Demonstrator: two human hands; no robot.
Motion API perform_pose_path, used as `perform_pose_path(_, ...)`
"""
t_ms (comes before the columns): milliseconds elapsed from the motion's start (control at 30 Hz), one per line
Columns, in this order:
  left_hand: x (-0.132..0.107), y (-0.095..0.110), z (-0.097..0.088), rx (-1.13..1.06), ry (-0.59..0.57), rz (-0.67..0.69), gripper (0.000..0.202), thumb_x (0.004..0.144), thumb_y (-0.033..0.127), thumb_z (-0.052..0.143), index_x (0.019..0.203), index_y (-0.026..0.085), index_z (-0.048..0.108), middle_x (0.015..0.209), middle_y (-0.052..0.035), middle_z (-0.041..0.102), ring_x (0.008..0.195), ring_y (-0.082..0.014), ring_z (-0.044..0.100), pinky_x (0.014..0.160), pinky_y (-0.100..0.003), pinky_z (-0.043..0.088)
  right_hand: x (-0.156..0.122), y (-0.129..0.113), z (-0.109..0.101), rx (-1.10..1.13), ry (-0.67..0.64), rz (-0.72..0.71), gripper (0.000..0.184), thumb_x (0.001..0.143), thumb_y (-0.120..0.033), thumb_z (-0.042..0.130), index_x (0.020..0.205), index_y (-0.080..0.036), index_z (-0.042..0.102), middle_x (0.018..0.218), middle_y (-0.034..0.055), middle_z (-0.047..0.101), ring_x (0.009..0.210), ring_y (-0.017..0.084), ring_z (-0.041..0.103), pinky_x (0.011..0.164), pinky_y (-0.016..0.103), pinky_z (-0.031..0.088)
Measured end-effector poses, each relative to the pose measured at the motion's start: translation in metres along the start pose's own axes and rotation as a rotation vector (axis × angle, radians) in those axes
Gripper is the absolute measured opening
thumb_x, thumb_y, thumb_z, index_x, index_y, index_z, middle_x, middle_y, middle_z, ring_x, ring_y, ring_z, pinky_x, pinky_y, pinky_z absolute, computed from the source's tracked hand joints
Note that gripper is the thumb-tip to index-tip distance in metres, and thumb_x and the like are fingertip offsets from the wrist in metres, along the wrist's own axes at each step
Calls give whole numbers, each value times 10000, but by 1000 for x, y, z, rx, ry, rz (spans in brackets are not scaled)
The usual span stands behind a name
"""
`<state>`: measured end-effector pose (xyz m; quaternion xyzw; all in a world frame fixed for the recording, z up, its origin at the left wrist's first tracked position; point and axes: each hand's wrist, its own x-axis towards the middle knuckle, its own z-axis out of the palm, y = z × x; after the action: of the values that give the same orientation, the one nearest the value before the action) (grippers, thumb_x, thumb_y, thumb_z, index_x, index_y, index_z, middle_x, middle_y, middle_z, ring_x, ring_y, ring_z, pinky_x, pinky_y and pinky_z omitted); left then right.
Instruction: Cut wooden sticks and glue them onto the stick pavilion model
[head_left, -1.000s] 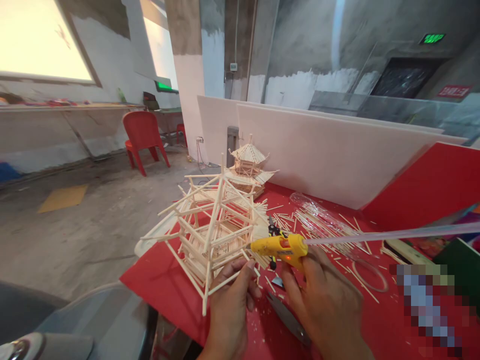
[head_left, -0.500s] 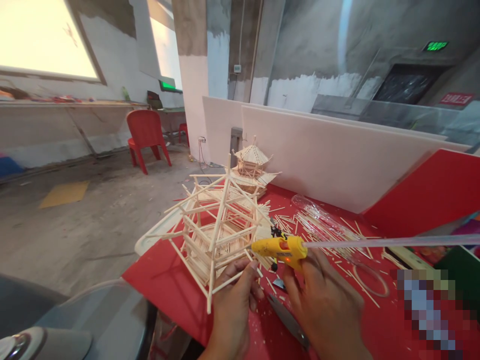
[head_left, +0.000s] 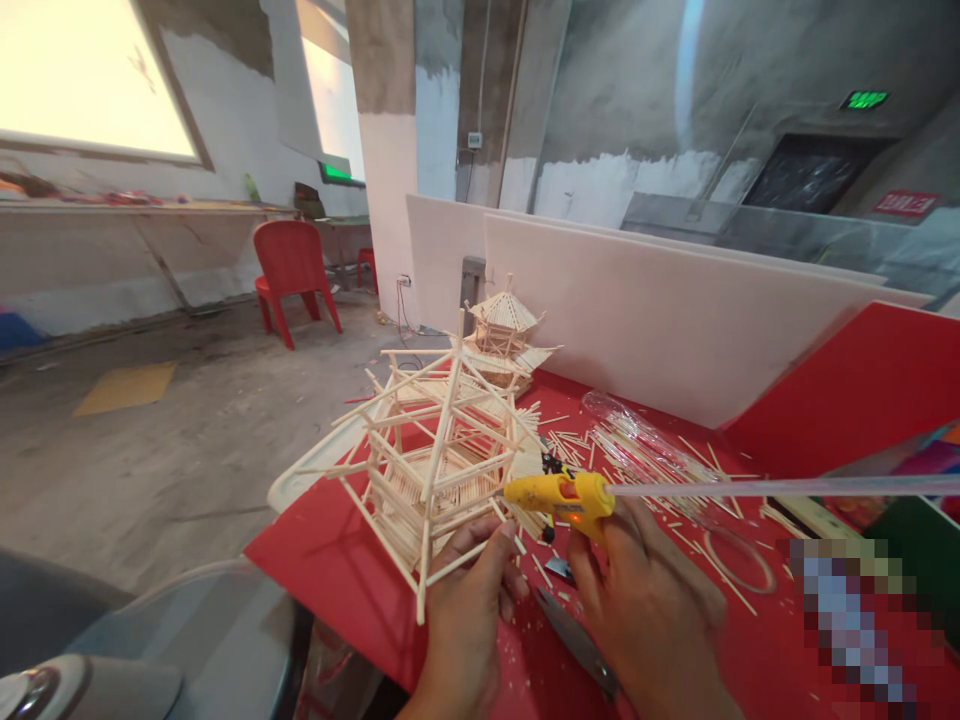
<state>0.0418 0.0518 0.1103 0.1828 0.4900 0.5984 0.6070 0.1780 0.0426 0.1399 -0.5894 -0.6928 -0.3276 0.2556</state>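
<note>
My right hand [head_left: 645,590] is wrapped round a yellow hot glue gun [head_left: 559,496], with a long clear glue stick [head_left: 780,487] running out of its back. The gun's tip points left and reaches the sticks of a wooden stick pavilion model [head_left: 442,470]; whether it touches them I cannot tell. At the model's lower right, my left hand [head_left: 480,580] grips its frame, thumb against the fingers. Behind stands a second stick model, a small pagoda [head_left: 506,320] with a pointed roof. A dark blade-like tool [head_left: 574,635] lies between my hands on the red tabletop [head_left: 337,560].
Loose wooden sticks [head_left: 675,460] and a clear plastic bag lie to the right, near a clear ring [head_left: 739,560]. White boards [head_left: 637,300] stand behind the table. A grey stool [head_left: 202,640] holding a white cylinder [head_left: 105,685] is at lower left. A red chair [head_left: 292,270] stands farther back.
Both hands, the glue gun and the model keep nearly the same places. The view has shifted very slightly.
</note>
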Motion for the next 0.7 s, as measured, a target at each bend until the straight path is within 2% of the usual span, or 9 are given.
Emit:
perform_pose_path(133,0,1,1,9,-10,16,390,591,449,856,759,144,680,408,38,549,348,-55,437,349,-138,275,1,-1,0,24,-7,15,298,1005,-361,430,986,-143,632,974,109,730,753,171,690,610,267,387)
perform_pose_path(400,-3,2,0,0,8,39,371,611,441,846,752,138,686,440,34,569,333,-55,453,339,-142,283,-8,10,-7,-1,81,-19,296,997,-371,443,949,-142,626,917,98,746,657,153,667,604,270,393)
perform_pose_path(700,-2,1,-1,11,18,54,345,613,407,850,762,140,690,454,32,572,374,-56,435,352,-143,289,-26,25,-12,-47,39,-55,304,978,-397,474,951,-140,634,894,95,740,664,156,670,608,265,419)
